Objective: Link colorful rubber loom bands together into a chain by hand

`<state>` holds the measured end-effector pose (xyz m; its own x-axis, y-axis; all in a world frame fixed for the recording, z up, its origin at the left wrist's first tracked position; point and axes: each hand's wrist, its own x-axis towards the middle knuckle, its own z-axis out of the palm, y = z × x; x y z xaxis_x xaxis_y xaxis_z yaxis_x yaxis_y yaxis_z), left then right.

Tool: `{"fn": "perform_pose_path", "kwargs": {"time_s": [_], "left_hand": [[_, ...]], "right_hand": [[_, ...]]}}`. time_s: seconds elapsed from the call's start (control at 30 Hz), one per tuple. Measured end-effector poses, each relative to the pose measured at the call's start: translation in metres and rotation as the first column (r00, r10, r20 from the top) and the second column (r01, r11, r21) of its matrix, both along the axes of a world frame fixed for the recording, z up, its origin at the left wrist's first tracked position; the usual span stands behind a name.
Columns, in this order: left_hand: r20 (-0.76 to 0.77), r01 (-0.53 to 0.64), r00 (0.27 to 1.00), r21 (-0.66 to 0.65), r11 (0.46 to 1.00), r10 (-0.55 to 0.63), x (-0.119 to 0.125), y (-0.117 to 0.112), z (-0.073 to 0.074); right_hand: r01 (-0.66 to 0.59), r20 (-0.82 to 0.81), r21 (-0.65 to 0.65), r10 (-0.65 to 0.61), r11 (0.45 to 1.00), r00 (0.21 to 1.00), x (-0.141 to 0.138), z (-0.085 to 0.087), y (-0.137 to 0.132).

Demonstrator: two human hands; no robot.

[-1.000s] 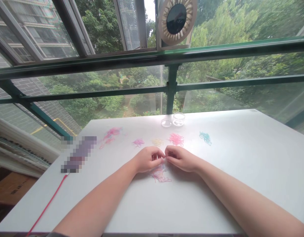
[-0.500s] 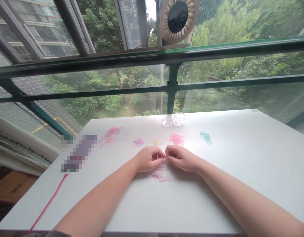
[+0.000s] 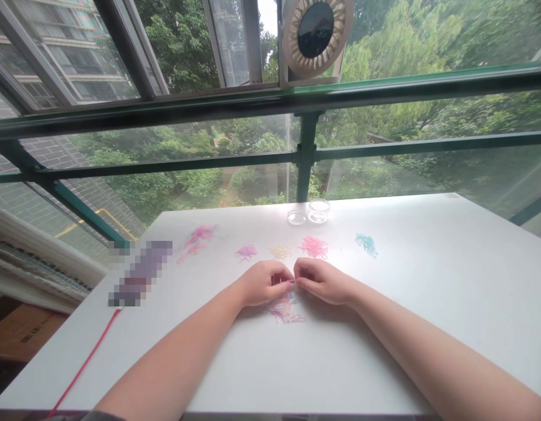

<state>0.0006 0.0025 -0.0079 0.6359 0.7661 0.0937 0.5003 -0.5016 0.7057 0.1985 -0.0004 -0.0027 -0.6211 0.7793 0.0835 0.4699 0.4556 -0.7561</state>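
Note:
My left hand [image 3: 264, 283] and my right hand [image 3: 325, 282] meet fingertip to fingertip, just above a mixed pile of thin rubber bands [image 3: 286, 310] on the white table. A small purple rubber band [image 3: 291, 281] shows at the pinched tips of my left thumb and finger. My right thumb and finger are pinched close beside it; what lies between them is too small to make out. Beyond the hands, from left to right, are a purple pile [image 3: 246, 252], a pale yellow pile [image 3: 281, 252], a pink pile [image 3: 314, 247] and a teal pile [image 3: 367, 245].
A larger mixed pile of bands [image 3: 200, 237] lies at the back left. Near the far edge stand a clear round jar [image 3: 319, 211] and a clear lid [image 3: 297, 218]. A blurred-out dark object [image 3: 141, 273] with a red cord [image 3: 86, 362] lies at the left.
Both hands stay in nearly the same place. A purple band now shows more plainly at my left fingertips.

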Motion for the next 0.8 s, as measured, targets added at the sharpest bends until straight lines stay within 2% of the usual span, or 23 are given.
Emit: {"fn": "perform_pose_path", "kwargs": {"time_s": [0.8], "left_hand": [[0.0, 0.003, 1.0, -0.031, 1.0, -0.003, -0.0006, -0.0006, 0.0004]], "right_hand": [[0.013, 0.006, -0.013, -0.013, 1.0, 1.0, -0.0002, 0.0019, -0.0015]]}}
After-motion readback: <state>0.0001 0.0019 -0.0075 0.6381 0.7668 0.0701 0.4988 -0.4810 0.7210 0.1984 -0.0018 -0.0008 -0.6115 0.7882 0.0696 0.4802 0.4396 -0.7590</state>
